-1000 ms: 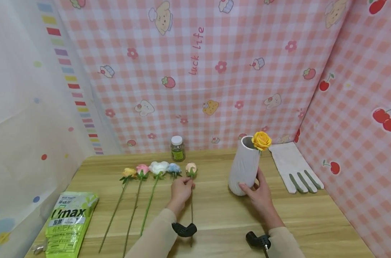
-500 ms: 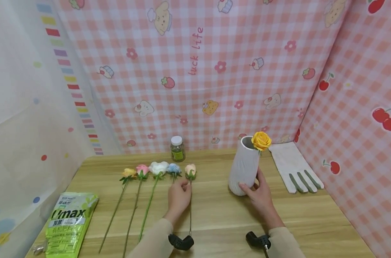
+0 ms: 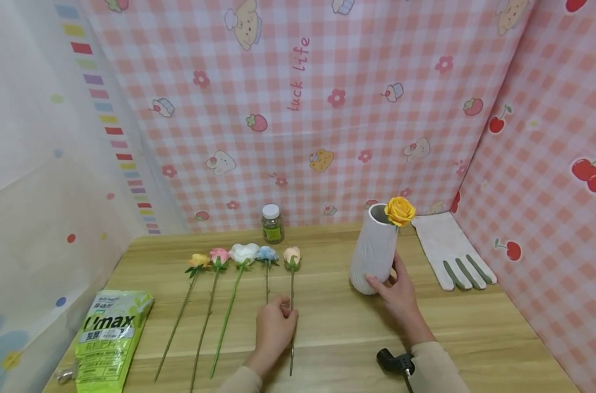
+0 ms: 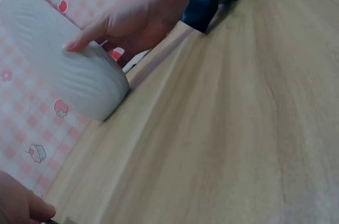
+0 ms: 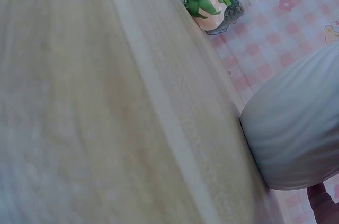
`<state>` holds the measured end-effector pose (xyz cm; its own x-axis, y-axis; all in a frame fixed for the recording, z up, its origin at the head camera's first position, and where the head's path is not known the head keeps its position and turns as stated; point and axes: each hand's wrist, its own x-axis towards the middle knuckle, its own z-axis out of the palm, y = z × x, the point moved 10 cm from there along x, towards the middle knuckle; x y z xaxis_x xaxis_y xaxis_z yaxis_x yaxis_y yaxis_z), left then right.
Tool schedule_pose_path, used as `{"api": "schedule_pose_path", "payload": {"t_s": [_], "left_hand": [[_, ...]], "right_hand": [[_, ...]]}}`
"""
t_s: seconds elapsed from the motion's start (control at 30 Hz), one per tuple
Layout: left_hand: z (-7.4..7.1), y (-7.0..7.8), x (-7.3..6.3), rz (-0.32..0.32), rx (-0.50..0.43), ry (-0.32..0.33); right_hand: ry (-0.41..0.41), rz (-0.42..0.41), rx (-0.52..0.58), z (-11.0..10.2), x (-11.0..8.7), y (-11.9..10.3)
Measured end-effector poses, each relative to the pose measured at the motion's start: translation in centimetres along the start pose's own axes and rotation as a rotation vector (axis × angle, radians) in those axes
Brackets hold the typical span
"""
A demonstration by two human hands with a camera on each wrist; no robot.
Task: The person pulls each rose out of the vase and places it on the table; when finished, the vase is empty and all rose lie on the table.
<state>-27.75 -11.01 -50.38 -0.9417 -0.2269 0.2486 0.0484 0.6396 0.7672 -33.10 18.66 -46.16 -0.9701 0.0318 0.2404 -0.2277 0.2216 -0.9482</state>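
A peach rose [image 3: 292, 256] lies on the table with its stem pointing toward me. My left hand [image 3: 276, 330] is on the lower part of that stem, pinching it between thumb and curled fingers. In the left wrist view only the fingertips of this hand [image 4: 24, 203] show at the lower left. Off to the right, a white ribbed vase [image 3: 373, 251] stands with a yellow rose [image 3: 400, 211] at its mouth. My right hand [image 3: 397, 292] grips the vase low on its side, the thumb across the front. The right wrist view shows the vase's base [image 5: 291, 150].
Left of the peach rose lie a blue flower [image 3: 267, 254], a white flower [image 3: 244, 252], a pink rose [image 3: 219, 256] and a yellow-orange flower [image 3: 198, 261]. A lidded jar [image 3: 272, 225] stands behind. A green bag [image 3: 112, 341] is at left, a glove [image 3: 450, 248] at right.
My left hand has slid down the peach rose's stem toward me, while the flower head stays in place. My right hand and the vase have not moved.
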Motion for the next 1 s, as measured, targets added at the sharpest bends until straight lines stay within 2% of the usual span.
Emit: {"api": "schedule_pose_path", "payload": {"t_s": [0.33,0.57,0.67,1.0], "left_hand": [[-0.2,-1.0,0.5,-0.037,-0.016,0.050],[-0.5,-1.0,0.9,-0.007,-0.002,0.075],[-0.6,-1.0,1.0,0.002,0.004,0.083],[-0.9,-1.2,0.8,-0.027,-0.013,0.064]], "right_hand": [[0.007,-0.011,-0.021,-0.1,0.1,0.3],[0.012,-0.002,0.004,-0.2,1.1,3.1],[0.016,-0.012,-0.009,-0.2,1.1,3.4],[0.014,-0.011,-0.010,-0.1,1.0,3.4]]}}
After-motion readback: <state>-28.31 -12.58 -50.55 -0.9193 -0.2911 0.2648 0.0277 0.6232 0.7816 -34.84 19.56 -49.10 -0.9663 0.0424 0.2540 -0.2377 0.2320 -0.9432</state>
